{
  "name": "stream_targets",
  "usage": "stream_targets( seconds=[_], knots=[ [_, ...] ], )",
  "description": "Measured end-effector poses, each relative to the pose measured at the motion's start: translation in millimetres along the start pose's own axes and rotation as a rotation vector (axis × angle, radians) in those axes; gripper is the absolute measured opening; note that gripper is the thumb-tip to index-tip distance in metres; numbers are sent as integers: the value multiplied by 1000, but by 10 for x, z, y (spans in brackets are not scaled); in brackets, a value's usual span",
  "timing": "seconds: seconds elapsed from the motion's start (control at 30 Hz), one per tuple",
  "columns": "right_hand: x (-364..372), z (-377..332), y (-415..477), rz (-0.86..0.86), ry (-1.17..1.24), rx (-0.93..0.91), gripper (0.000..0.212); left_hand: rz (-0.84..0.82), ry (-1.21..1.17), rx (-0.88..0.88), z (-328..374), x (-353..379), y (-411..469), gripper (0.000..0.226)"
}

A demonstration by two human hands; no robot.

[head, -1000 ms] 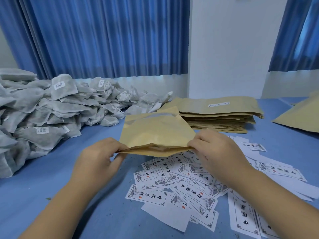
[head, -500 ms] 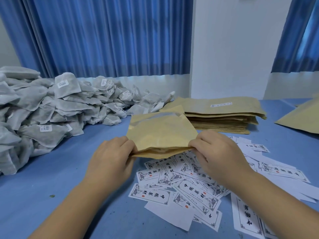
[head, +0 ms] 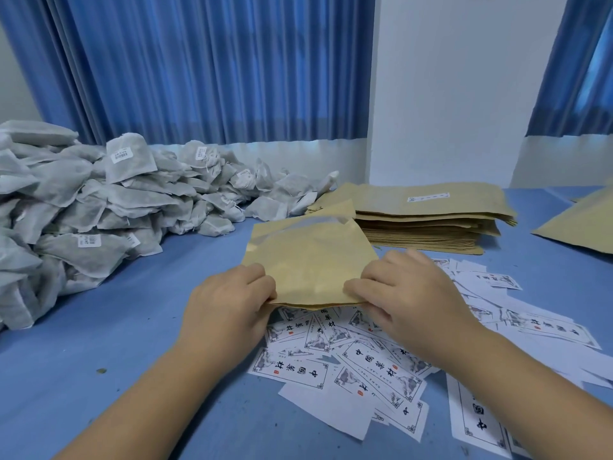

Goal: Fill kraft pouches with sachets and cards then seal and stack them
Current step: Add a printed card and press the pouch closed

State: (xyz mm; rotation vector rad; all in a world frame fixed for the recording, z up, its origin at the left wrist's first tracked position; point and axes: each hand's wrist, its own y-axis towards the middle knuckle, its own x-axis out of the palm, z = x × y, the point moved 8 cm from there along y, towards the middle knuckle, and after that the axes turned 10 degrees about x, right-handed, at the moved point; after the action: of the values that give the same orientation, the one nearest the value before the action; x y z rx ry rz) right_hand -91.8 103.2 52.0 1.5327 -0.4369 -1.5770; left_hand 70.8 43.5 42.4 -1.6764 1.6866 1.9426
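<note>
1. The blue counter [head: 99, 327] carries everything. The held kraft pouch [head: 308, 260] sits over its middle, with its near edge low and its far edge raised.
2. A heap of grey sachets [head: 83, 207] lies left of that pouch and behind it, well apart from it.
3. A stack of flat pouches [head: 431, 220] lies behind and right of the held pouch, close to its far corner.
4. Printed cards [head: 365, 360] lie scattered under the held pouch's near edge and to its right.
5. Compared with a second ago, the left hand [head: 229, 303] has slid in from the pouch's left corner. The right hand [head: 411, 300] has also crept inward, so the two are closer together.
6. The left fingers [head: 262, 277] pinch the pouch's near edge on the left, and the right fingers [head: 358, 287] pinch it on the right. The pouch spans the gap between them and extends away from the person.
</note>
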Motion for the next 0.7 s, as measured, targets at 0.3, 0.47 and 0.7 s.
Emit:
stream_targets(
  seconds=[0.3,0.47,0.7],
  knots=[
    [79,-46,6,-13,-3,70,23,6,5,81,229,27,92,32],
    [59,-57,17,-32,67,73,10,32,-48,87,231,67,74,33],
    [-48,34,15,38,157,52,11,34,-100,-1,125,47,41,13]
  ],
)
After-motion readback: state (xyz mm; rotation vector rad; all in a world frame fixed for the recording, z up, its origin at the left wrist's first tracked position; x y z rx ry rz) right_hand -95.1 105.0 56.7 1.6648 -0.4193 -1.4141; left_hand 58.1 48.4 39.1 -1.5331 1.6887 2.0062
